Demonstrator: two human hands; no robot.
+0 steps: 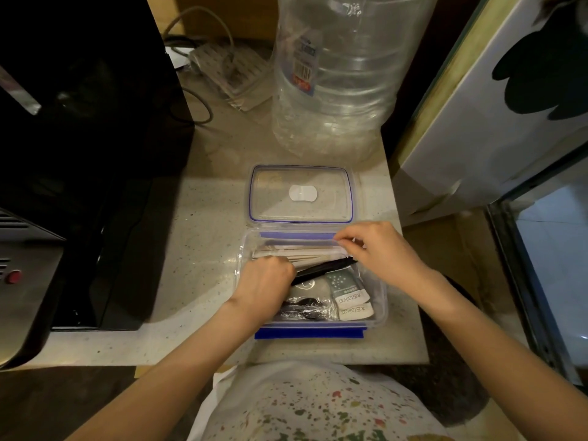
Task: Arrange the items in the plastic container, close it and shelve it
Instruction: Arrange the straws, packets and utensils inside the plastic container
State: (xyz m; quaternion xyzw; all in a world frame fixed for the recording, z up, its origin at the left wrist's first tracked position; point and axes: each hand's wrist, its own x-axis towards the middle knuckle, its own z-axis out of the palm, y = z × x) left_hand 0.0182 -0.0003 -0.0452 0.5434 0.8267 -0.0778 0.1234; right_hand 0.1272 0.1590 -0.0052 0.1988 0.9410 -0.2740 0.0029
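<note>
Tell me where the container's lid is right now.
In the head view the lid lies flat on the counter, just behind the open plastic container and in front of the big clear water jug.

Left hand (pixel 266 278): knuckles up, fingers curled under, forearm reaching in from lower left.
Right hand (pixel 378 246): fingertips (pixel 342 242) pinched together, wrist bent, forearm from lower right.

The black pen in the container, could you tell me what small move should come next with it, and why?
Probably lay the black pen flat beside the paper packets: the left hand grips it tilted across the container, whose lid lies off behind it.
</note>
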